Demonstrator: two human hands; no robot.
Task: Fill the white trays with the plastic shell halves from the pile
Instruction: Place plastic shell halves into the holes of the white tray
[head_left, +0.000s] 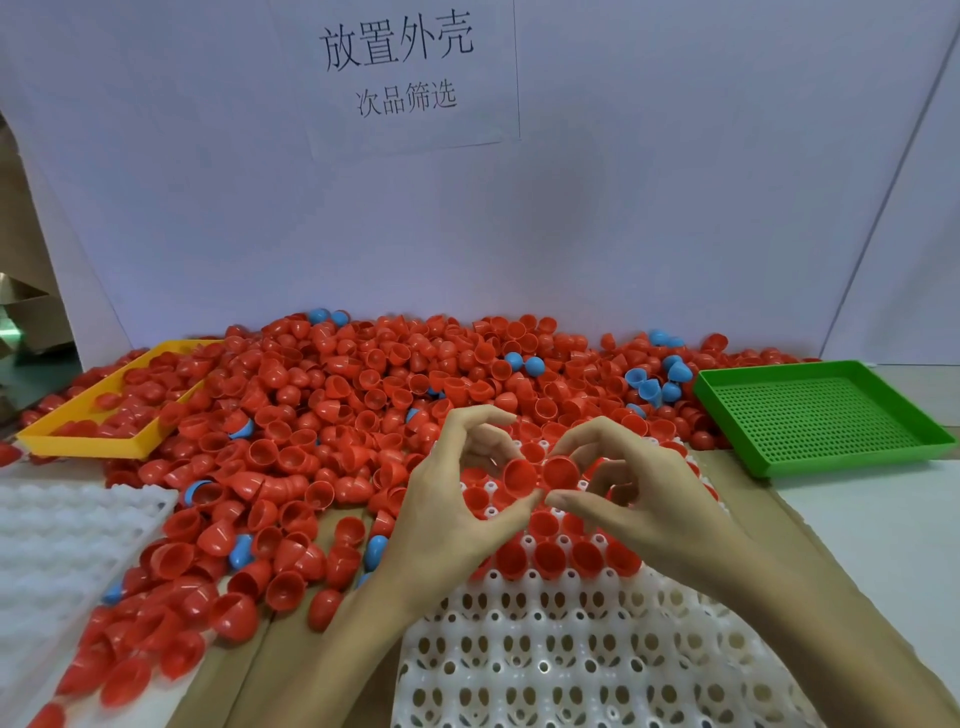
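A person's two bare hands meet over a white plastic tray with rows of round holes (545, 665), which lies on a brown cardboard surface (311, 670) directly in front of the camera. The left hand (457, 499) pinches a red plastic shell half (519, 474) between thumb and curled forefinger. The right hand (639, 488) pinches a second red shell half (561, 470) the same way. The two halves touch each other side by side, with their hollow sides facing the viewer, just above the tray's far rows.

The far rows of the tray already hold red shell halves sitting open side up (550, 558); the near rows show bare holes.

Behind and to the left of the tray spreads a large loose pile of red plastic shell halves (332, 410), with a few blue shell halves (652, 382) mixed in. The pile reaches the tray's far edge and spills down the left side toward the viewer.

At the far left, a shallow yellow plastic tray (78, 444) is partly buried by the pile. At the right, a green perforated plastic tray (821, 415) sits just beside the pile. At the near left lies a second white moulded tray with a bumpy surface (57, 545).

A white backboard stands behind everything, carrying a paper sign with printed Chinese characters (400, 67).
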